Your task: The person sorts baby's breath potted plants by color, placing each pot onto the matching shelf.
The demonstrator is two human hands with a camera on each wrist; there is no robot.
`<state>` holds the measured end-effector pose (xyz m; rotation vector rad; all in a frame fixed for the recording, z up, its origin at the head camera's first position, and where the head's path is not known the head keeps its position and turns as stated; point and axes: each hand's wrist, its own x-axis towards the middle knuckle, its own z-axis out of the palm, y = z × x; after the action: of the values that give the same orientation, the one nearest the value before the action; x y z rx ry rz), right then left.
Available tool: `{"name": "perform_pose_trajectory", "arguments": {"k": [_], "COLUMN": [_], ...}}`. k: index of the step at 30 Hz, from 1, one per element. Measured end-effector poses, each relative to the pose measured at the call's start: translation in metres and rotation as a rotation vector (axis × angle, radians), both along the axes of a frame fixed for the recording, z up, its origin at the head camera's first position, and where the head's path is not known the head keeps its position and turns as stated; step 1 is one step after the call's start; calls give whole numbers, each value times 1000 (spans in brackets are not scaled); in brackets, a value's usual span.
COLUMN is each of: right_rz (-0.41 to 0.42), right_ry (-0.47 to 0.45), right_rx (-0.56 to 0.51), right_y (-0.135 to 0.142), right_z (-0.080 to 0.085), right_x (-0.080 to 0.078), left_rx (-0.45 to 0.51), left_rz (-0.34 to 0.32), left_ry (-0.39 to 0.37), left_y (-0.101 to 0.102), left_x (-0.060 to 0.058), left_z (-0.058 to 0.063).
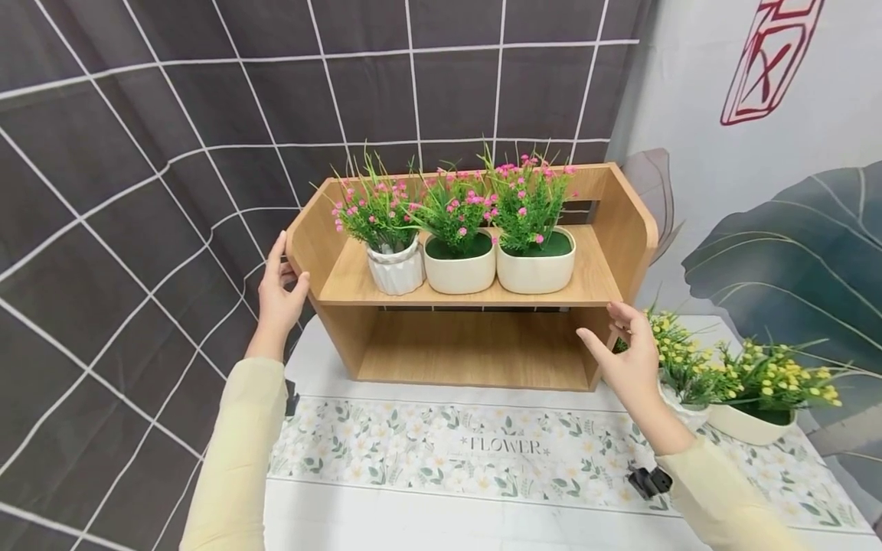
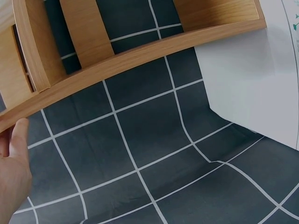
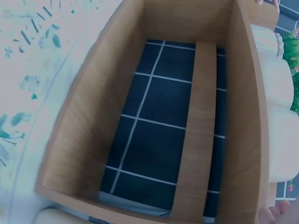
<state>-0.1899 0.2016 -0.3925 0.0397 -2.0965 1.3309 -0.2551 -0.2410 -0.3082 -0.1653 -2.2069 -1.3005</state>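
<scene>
A two-tier wooden shelf [image 1: 475, 344] stands in front of me. Three white pots with pink flowers line its upper board: a ribbed round pot [image 1: 397, 269] on the left, an oval pot [image 1: 460, 274] in the middle and another oval pot [image 1: 537, 272] on the right. My left hand [image 1: 279, 298] touches the outer face of the left side panel [image 2: 154, 49], fingers extended upward. At the other end, my right hand [image 1: 630, 356] has its fingertips by the right panel's front edge, thumb spread away from them. In the right wrist view only some fingertips [image 3: 275, 213] show.
Right of the shelf stand yellow-flowered plants, one in an oval pot [image 1: 751, 425] and one in a white pot [image 1: 685, 413]. A floral runner [image 1: 506, 451] printed FLOWER lies across the white table [image 1: 386, 516]. A dark gridded cloth [image 1: 124, 229] hangs behind and at left.
</scene>
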Motion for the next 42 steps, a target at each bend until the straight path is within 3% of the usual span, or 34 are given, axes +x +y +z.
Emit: {"name": "perform_pose_trajectory", "arguments": {"k": [8,16,25,30,32,35,37,40,42], "right_rz": [-30,-113,-215,-268,-309,-354,-372,-392,-413], "right_ry": [-47,-104,-176,-198,-216,-275,-286,-294,-290], "right_rx": [-42,-102,-97,-108,-78,-56,-44,-53,-39], "right_y": [7,22,53,81,103,118,124,117,122], "right_z": [-17,-47,-80,-107,-139,-157,-166,-154,-164], "right_x": [16,34,53,54,46,43,43,51,49], "left_rx": [-9,16,15,13,5,-3,-6,-5,-4], "left_rz": [12,22,13,22,28,28,27,25,26], "left_ry": [6,-9,15,5,-3,-4,-1,-3,-4], "left_y": [-1,-18,-18,-18,-18,-19,-19,-19,-19], "left_x": [-3,-24,-27,-26,-26,-27,-27,-27,-27], "left_z": [-1,-27,-30,-30,-29,-28,-27,-27,-27]}}
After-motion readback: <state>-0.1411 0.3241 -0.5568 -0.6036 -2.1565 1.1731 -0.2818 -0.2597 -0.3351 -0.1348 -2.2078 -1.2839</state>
